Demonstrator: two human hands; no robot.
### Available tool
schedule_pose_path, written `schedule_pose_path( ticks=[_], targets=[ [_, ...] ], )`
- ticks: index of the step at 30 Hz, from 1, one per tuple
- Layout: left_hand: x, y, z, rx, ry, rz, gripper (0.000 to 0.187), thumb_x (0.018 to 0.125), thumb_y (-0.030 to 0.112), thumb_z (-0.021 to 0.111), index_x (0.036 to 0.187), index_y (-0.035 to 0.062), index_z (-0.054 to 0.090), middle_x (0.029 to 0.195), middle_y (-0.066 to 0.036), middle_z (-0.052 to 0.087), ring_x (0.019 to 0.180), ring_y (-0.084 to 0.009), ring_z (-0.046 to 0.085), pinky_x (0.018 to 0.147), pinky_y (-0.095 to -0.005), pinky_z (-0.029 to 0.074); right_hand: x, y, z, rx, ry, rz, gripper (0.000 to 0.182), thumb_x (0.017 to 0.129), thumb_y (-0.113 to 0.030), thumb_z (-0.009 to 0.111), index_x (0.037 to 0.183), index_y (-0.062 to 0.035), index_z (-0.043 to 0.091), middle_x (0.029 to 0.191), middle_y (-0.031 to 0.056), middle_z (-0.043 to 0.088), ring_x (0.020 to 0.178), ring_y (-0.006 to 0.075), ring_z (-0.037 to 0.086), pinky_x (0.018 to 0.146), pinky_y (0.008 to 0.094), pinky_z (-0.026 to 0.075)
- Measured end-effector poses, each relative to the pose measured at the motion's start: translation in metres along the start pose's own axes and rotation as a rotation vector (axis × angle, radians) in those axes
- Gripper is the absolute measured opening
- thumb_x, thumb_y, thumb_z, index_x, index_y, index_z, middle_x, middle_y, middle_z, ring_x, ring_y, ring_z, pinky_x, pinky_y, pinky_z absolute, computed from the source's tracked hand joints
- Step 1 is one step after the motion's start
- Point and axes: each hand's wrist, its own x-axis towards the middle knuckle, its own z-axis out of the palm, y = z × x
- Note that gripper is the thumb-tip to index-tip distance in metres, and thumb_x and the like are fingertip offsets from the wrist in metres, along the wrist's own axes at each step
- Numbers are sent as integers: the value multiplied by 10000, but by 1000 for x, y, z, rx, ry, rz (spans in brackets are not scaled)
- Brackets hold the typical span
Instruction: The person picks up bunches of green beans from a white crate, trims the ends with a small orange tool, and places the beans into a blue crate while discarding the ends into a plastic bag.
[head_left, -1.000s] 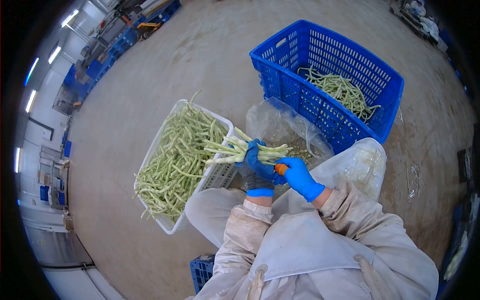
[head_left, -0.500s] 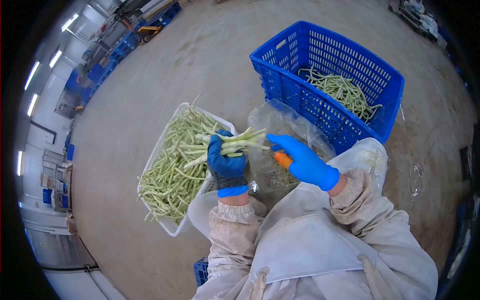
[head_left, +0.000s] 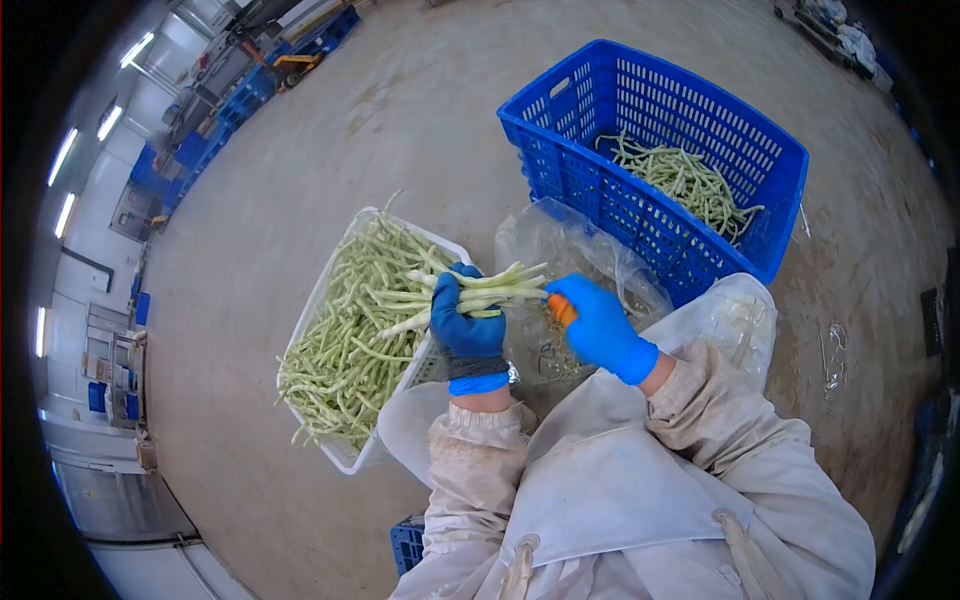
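Note:
My left hand, in a dark blue glove, is closed around a bunch of long green beans whose ends point right. My right hand, in a bright blue glove, is wrapped round an orange-handled tool; its working end is too small to make out. The fingers of the right hand are at the tips of the bunch. Left of and beneath my left hand, a white basket is heaped with more green beans. Under the bunch lies a clear plastic bag with small scraps in it.
A large blue crate stands beyond my right hand, with some beans at its bottom. Part of a small blue crate shows beside my left sleeve. Blue pallets and equipment line the far left wall.
My left hand has shifted slightly right with the beans. The right hand's fingers, stretched out before, have curled in and now meet the tips of the bunch.

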Motion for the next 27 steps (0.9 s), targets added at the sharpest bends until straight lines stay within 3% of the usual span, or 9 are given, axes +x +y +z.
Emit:
schedule_pose_path(
  ticks=[2,5,9,12,15,17,20,23,27],
  targets=[
    [0,-9,1,147,15,110,215,893,171,529,1038,13,546,959,-90,579,923,-213,557,839,-350,457,1,9,5,618,-6,618,144,834,-99,571,946,-24,621,855,151,626,743,315,595,645,388,469],
    [-1,-19,6,160,156,125,209,862,146,570,1022,13,553,917,-80,583,858,-191,571,781,-306,473,-12,32,21,68,125,266,132,833,-73,564,926,-1,623,790,66,624,661,152,562,580,293,449],
    [-10,1,26,680,134,428,254,900,217,493,1012,-1,561,870,-91,578,837,-187,580,785,-307,481,-14,118,-9,467,202,888,141,810,-111,582,919,-53,651,807,135,639,739,291,605,678,355,481],
    [14,35,27,596,-25,429,239,935,202,451,1041,7,539,955,-110,589,883,-198,580,794,-336,489,-41,133,-23,-222,-175,531,195,786,-65,571,967,-64,644,884,159,628,811,330,592,730,353,477],
    [40,28,13,219,-2,200,211,938,183,439,1000,11,543,944,-111,587,869,-203,581,786,-337,490,-7,58,-22,-227,10,-11,275,770,-33,564,1035,-73,625,989,154,613,900,317,579,801,371,464],
    [40,21,10,247,-56,165,185,932,159,438,978,13,543,926,-104,587,859,-209,580,777,-337,493,20,-7,-29,313,-191,142,326,775,-26,569,1092,-90,605,1138,161,561,1013,325,539,873,405,438],
    [31,3,17,827,-102,392,174,923,157,437,968,22,538,901,-113,587,818,-215,588,735,-343,501,39,-46,-22,198,-139,-167,328,773,-39,560,1098,-59,602,1223,158,519,1140,315,481,955,406,388],
    [43,13,-4,105,-245,-84,192,921,167,432,978,15,535,909,-128,590,805,-221,595,712,-352,506,41,-47,-12,-319,-100,-458,417,738,15,546,1152,-30,561,1283,160,474,1244,309,398,1014,402,335],
    [49,15,-26,534,-2,217,187,896,135,442,981,-2,534,945,-138,603,818,-217,607,705,-306,517,-4,-6,-13,-719,-242,-294,541,708,22,532,1245,-15,476,1272,180,479,1258,322,383,1013,415,335]
  ],
)
